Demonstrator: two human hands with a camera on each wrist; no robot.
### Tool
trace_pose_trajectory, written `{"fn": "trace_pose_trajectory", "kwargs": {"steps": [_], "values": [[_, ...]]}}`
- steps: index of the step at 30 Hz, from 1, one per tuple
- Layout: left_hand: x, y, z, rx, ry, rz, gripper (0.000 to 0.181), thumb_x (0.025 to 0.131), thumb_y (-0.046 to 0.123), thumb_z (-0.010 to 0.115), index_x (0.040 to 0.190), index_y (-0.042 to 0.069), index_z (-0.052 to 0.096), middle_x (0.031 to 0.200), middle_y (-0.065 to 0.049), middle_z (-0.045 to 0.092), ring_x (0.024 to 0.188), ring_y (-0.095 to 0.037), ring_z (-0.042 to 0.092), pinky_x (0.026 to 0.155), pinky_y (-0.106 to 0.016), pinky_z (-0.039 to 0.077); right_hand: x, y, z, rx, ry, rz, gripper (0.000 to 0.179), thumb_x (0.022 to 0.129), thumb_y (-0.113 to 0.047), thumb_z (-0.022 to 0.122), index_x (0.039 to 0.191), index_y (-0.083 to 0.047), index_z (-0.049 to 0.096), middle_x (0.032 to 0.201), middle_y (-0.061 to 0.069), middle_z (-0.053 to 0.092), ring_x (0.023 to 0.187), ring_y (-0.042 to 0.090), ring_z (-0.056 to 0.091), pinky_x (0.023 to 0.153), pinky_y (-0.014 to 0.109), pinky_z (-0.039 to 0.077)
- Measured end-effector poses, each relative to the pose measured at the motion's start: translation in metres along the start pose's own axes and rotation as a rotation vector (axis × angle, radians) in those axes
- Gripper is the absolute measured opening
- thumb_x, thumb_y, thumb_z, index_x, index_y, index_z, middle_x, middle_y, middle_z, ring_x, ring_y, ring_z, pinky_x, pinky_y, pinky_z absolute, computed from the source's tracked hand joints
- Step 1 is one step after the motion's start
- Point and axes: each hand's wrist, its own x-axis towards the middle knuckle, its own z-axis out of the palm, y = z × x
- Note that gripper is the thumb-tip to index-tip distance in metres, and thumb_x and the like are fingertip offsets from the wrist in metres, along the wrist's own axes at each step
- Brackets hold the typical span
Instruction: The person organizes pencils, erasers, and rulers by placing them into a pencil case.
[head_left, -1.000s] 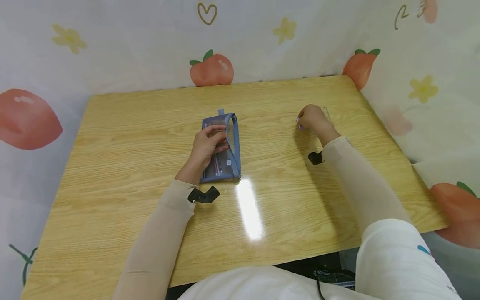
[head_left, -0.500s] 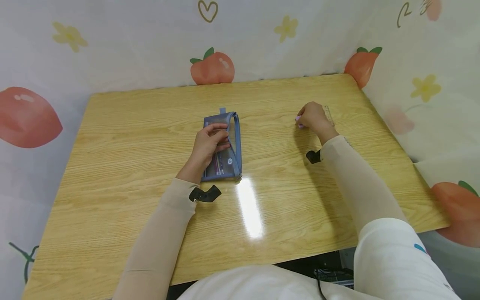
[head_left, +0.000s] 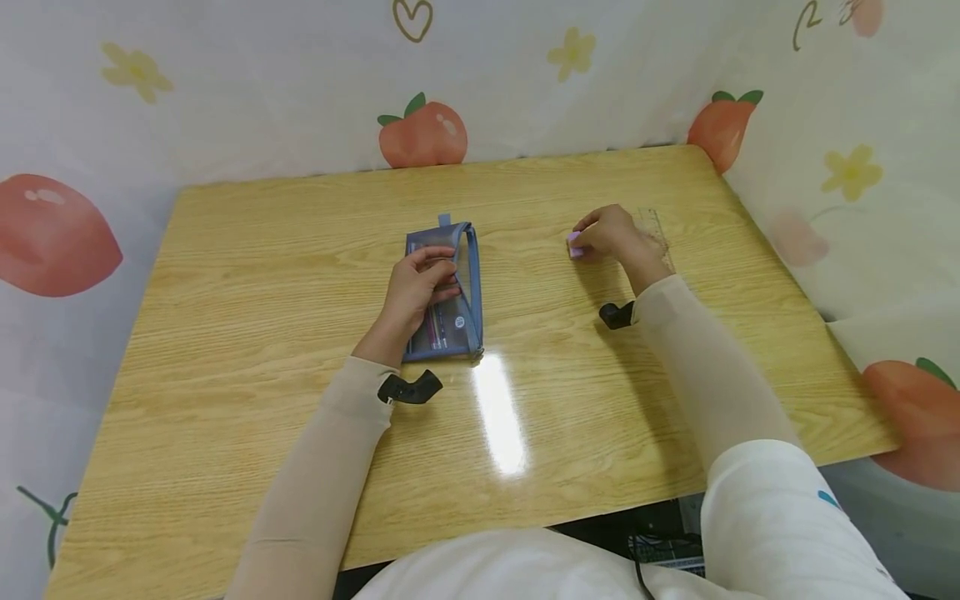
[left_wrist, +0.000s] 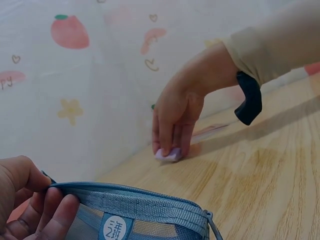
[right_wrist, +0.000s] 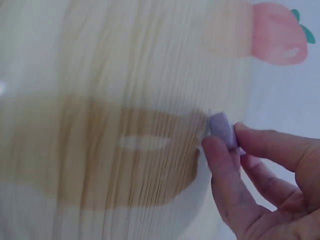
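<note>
My left hand (head_left: 414,287) pinches the edge of a blue mesh pencil case (head_left: 450,333), whose zipped side gapes toward the right. Pens or pencils show through the mesh. In the left wrist view, thumb and fingers hold the zipper edge (left_wrist: 135,197) above a round printed label (left_wrist: 116,228). Further right, my right hand (head_left: 611,232) pinches a small lilac eraser (head_left: 575,244) between thumb and fingers. The right wrist view shows the eraser (right_wrist: 221,129) at the fingertips, just above or touching the tabletop; I cannot tell which.
A clear ruler (head_left: 654,227) lies on the wooden table (head_left: 285,250) just behind and right of the right hand, partly covered by the forearm. A printed white cloth (head_left: 300,92) hangs along the table's back and right edges.
My right hand has moved left with the eraser, away from the ruler, and more of both now shows. The left hand stays on the pencil case.
</note>
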Motion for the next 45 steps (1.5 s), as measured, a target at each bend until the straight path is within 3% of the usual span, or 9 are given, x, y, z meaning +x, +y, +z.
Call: {"fn": "trace_pose_trajectory", "kwargs": {"steps": [13, 21, 30, 38, 45], "values": [[-0.004, 0.002, -0.003, -0.01, 0.0, 0.003, 0.023, 0.082, -0.001, 0.059, 0.104, 0.001, 0.061, 0.085, -0.006, 0.055, 0.067, -0.014, 0.057, 0.063, -0.03, 0.057, 0.004, -0.023, 0.054, 0.338, -0.205, -0.005, 0.037, 0.084, 0.0, 0.06, 0.119, 0.005, 0.051, 0.105, 0.019, 0.051, 0.087, 0.028, 0.06, 0.085, 0.041, 0.049], [-0.002, 0.0, -0.003, -0.014, 0.004, 0.002, 0.023, 0.082, -0.001, 0.059, 0.105, 0.0, 0.06, 0.085, -0.006, 0.056, 0.066, -0.015, 0.056, 0.062, -0.03, 0.057, 0.0, -0.033, 0.086, 0.446, -0.239, -0.019, 0.033, 0.085, 0.0, 0.058, 0.118, 0.005, 0.053, 0.104, 0.018, 0.054, 0.083, 0.027, 0.061, 0.086, 0.042, 0.049], [-0.001, 0.0, -0.002, -0.016, 0.003, -0.007, 0.021, 0.082, 0.0, 0.059, 0.103, 0.001, 0.061, 0.087, -0.007, 0.056, 0.067, -0.015, 0.056, 0.061, -0.029, 0.057, -0.007, -0.04, 0.105, 0.46, -0.214, -0.065, 0.032, 0.082, 0.001, 0.062, 0.114, 0.004, 0.057, 0.097, 0.017, 0.059, 0.073, 0.022, 0.061, 0.083, 0.043, 0.05], [-0.002, 0.0, 0.0, -0.018, 0.001, -0.024, 0.024, 0.082, -0.001, 0.059, 0.106, 0.0, 0.06, 0.089, -0.008, 0.057, 0.067, -0.014, 0.056, 0.062, -0.03, 0.057, -0.011, -0.045, 0.119, 0.47, -0.194, -0.085, 0.033, 0.08, 0.002, 0.065, 0.112, 0.003, 0.058, 0.104, 0.018, 0.059, 0.074, 0.024, 0.063, 0.077, 0.042, 0.053], [-0.002, -0.001, 0.001, -0.017, -0.005, -0.022, 0.022, 0.083, -0.001, 0.059, 0.104, 0.001, 0.061, 0.092, -0.01, 0.058, 0.068, -0.014, 0.056, 0.063, -0.031, 0.057, -0.01, -0.047, 0.131, 0.347, -0.105, -0.191, 0.023, 0.079, -0.002, 0.067, 0.102, 0.003, 0.064, 0.097, 0.016, 0.063, 0.074, 0.028, 0.064, 0.068, 0.035, 0.056]]}}
